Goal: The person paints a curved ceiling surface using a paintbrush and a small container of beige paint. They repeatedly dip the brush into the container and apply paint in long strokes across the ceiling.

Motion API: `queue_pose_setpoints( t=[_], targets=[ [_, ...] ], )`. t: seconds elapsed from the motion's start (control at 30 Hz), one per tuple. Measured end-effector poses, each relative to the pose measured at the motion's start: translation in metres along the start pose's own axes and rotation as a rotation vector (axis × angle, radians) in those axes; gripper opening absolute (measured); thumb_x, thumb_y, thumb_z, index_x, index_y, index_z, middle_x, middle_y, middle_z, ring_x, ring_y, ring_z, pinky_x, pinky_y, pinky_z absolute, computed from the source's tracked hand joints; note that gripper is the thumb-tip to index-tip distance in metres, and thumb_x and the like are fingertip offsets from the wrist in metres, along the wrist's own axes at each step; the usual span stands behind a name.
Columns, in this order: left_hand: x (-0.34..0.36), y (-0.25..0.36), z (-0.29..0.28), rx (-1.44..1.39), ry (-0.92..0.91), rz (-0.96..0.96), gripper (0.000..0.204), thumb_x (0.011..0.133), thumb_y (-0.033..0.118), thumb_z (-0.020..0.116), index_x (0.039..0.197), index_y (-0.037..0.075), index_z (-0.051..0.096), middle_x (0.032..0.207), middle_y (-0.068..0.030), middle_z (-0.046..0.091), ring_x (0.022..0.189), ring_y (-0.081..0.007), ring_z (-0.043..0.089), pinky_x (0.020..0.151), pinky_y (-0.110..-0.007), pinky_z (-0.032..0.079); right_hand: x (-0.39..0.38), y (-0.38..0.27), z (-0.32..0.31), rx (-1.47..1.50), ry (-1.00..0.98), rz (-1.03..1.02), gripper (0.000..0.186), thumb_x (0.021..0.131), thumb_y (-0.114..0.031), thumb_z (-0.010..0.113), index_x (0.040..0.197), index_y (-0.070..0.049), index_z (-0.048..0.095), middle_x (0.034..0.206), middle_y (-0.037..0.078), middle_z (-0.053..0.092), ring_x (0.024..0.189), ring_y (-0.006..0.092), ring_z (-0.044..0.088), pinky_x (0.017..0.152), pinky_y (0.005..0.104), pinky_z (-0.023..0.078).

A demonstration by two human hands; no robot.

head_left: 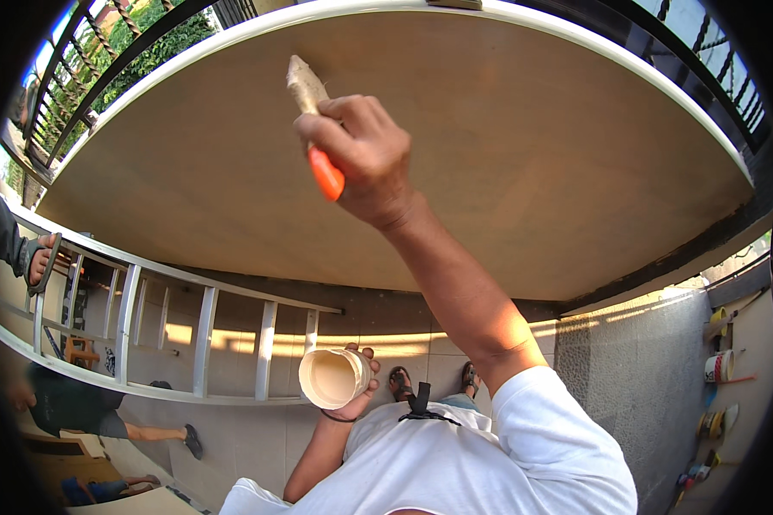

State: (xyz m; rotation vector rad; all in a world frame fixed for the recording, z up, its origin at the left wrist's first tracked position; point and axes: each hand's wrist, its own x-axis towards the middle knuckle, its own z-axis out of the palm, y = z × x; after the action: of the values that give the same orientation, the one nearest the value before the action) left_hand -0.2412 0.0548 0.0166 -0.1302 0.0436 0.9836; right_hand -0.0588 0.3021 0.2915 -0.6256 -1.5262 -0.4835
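My right hand (371, 159) is raised and closed around a paintbrush (327, 174) with an orange handle. The brush's pale, paint-coated bristles point up and left over a broad tan wall panel (489, 172) edged in white along its top. Whether the bristle tip touches the panel I cannot tell. Low in front of my body, my left hand (369, 386) is wrapped around the side of a white cup (363, 371). Cream-coloured paint (333, 380) shows inside it, and its mouth faces up.
A metal ladder (204, 339) spans the left side, with another person's sandalled foot (39, 264) at it. More people appear at lower left, one leg (159, 432) stretched out. Paint cans (720, 367) and brushes line the right. Black railings (103, 73) stand beyond the panel.
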Motion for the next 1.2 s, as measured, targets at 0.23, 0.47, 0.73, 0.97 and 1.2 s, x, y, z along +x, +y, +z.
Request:
queue_pose_setpoints(
  t=[0.23,0.47,0.73,0.97,1.2],
  targets=[
    [-0.002,-0.006,-0.007,-0.027,0.005,-0.024,0.059,0.095,0.050,0.068,0.141,0.014,0.059,0.139,-0.0139,0.054,0.127,-0.0344,0.055,0.093,-0.049,0.056,0.001,0.088,-0.136,0.255,0.387,0.538,0.012,0.088,-0.001,0.081,0.097,-0.003,0.073,0.090,0.005,0.074,0.076,0.0120,0.069,0.071,0.0257,0.056],
    [0.015,-0.020,-0.004,-0.002,0.010,-0.065,0.061,0.093,0.050,0.071,0.139,0.012,0.057,0.136,-0.0147,0.055,0.125,-0.0367,0.056,0.093,-0.051,0.056,-0.018,0.117,-0.290,-0.459,0.572,0.391,0.013,0.090,-0.004,0.080,0.099,0.002,0.072,0.092,0.011,0.074,0.077,0.0169,0.071,0.068,0.0294,0.060],
    [0.033,-0.034,0.002,0.001,0.000,-0.147,0.062,0.092,0.049,0.072,0.139,0.011,0.060,0.137,-0.0142,0.055,0.126,-0.0361,0.055,0.094,-0.051,0.055,-0.074,0.060,-0.144,-0.420,-0.050,0.035,0.027,0.073,-0.002,0.081,0.098,-0.010,0.075,0.098,0.012,0.069,0.083,0.0249,0.069,0.066,0.0326,0.058],
    [0.029,-0.035,0.006,0.028,0.011,-0.138,0.062,0.092,0.051,0.071,0.138,0.010,0.060,0.137,-0.0144,0.057,0.126,-0.0362,0.056,0.094,-0.050,0.056,-0.069,0.062,-0.140,-0.067,-0.050,0.179,0.024,0.075,-0.002,0.080,0.096,-0.012,0.074,0.102,0.010,0.072,0.089,0.0273,0.070,0.072,0.0354,0.058],
    [0.021,-0.037,0.005,0.045,0.036,-0.121,0.062,0.093,0.052,0.069,0.138,0.011,0.059,0.133,-0.0138,0.061,0.122,-0.0366,0.059,0.092,-0.049,0.056,-0.073,0.113,-0.293,-0.355,0.500,0.522,0.010,0.091,-0.002,0.079,0.098,-0.003,0.072,0.096,0.004,0.074,0.087,0.0151,0.069,0.078,0.0318,0.057]
  ],
)
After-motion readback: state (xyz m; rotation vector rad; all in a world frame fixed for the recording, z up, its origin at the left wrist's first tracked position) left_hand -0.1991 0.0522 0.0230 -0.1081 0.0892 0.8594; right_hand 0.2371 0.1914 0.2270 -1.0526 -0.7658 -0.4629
